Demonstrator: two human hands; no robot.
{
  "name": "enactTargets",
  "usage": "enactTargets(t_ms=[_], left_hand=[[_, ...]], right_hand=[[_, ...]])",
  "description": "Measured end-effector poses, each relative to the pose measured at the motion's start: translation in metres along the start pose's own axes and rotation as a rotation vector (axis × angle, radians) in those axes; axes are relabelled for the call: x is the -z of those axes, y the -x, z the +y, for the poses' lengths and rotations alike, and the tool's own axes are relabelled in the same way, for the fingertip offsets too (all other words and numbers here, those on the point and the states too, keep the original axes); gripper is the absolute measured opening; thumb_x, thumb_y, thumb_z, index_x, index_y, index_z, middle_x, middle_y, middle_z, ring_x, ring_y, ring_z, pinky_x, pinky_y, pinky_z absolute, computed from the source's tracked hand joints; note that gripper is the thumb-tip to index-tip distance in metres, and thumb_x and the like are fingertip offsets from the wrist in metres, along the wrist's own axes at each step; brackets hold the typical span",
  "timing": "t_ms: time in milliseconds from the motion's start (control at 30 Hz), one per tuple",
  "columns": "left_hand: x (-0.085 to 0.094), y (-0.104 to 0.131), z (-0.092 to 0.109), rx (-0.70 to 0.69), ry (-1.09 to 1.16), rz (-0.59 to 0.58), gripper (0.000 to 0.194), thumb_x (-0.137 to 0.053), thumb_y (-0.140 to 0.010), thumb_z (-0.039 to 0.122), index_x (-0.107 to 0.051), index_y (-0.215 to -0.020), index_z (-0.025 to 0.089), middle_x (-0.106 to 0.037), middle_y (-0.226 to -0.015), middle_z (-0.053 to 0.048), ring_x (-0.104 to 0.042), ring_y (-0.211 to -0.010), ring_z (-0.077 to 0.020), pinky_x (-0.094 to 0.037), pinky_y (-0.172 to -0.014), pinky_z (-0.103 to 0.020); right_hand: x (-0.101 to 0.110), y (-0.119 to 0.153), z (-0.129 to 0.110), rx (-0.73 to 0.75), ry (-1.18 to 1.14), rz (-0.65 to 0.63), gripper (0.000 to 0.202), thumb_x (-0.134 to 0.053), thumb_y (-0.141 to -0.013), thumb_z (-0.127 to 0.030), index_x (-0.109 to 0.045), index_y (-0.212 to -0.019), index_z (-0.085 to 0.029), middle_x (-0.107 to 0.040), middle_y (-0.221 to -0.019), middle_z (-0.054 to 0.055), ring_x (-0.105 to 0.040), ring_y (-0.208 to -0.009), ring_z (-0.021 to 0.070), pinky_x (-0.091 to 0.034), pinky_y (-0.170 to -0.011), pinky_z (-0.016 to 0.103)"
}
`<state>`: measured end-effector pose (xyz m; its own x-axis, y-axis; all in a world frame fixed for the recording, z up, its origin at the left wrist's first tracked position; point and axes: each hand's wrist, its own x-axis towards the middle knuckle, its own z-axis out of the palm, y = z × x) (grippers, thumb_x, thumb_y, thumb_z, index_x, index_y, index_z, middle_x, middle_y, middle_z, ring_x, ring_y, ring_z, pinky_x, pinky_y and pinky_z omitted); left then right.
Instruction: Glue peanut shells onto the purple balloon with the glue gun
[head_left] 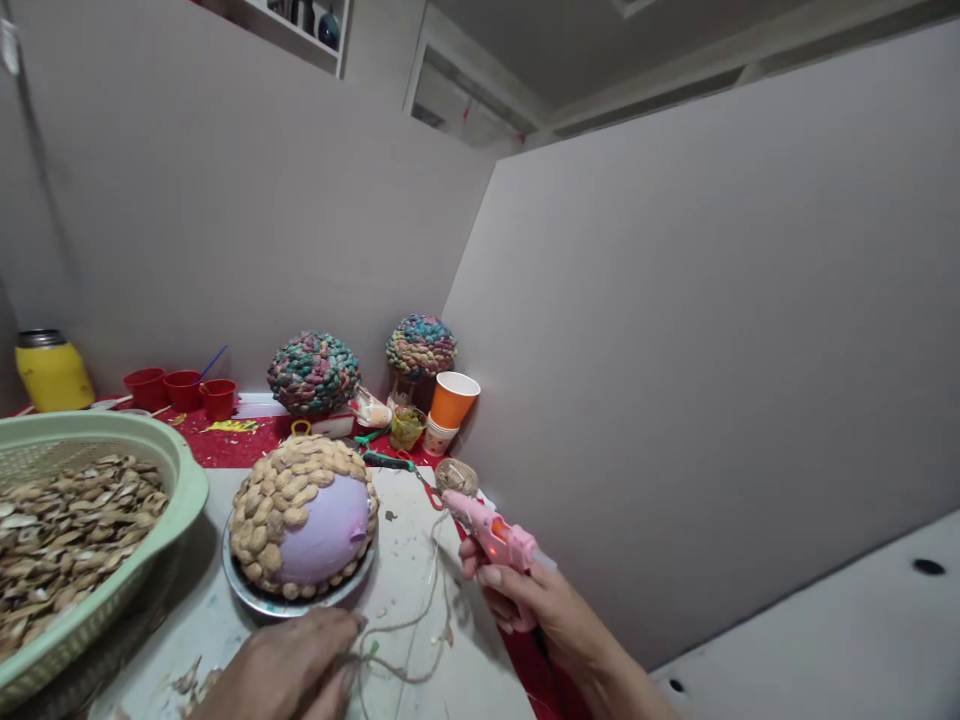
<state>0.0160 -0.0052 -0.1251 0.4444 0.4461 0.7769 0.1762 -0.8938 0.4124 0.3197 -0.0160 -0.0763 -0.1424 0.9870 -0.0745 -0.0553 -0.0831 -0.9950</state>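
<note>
A purple balloon [330, 530], partly covered with peanut shells [281, 490], rests in a round metal bowl [300, 608]. My right hand [517, 600] is wrapped round a pink glue gun [491, 530], whose nozzle points up and left beside the twine ball. My left hand [289, 665] is low in front of the bowl, palm down, with fingers bent together near loose twine [409, 625]; whatever is under its fingertips is hidden.
A green basket [184, 470] of shells stands at left. Behind are red cups [219, 400], a yellow bottle [54, 372], two coloured shell balls [315, 373], an orange cup [452, 402], scissors [431, 490] and a twine ball [456, 477]. Grey panels [675, 350] rise behind and at right.
</note>
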Motion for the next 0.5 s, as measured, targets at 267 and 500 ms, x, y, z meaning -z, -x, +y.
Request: enactTargets(t_ms=[267,500], left_hand=[[-0.052,-0.049,0.034,1.193,0.983,-0.247,0.075,-0.07,-0.065,0.069,-0.058,-0.112,0.011,-0.073,-0.083,-0.01,-0.046,-0.032,-0.0039,-0.03,-0.032,-0.016],[-0.063,-0.065,0.037,1.257,0.947,-0.27,0.057,-0.074,-0.057,0.066,-0.064,-0.068,0.011,-0.06,-0.044,0.0,-0.043,-0.028,-0.0062,-0.025,-0.031,-0.017]], right_hand=[[-0.007,0.01,-0.005,0.077,-0.028,-0.108,0.036,-0.075,-0.078,-0.041,-0.067,-0.102,-0.015,-0.062,-0.085,0.004,-0.035,-0.047,0.0034,-0.03,-0.044,0.017],[-0.002,0.01,-0.01,0.161,-0.304,-0.014,0.032,-0.071,-0.076,-0.041,-0.068,-0.093,-0.014,-0.062,-0.075,0.004,-0.036,-0.043,0.0054,-0.036,-0.04,0.018]])
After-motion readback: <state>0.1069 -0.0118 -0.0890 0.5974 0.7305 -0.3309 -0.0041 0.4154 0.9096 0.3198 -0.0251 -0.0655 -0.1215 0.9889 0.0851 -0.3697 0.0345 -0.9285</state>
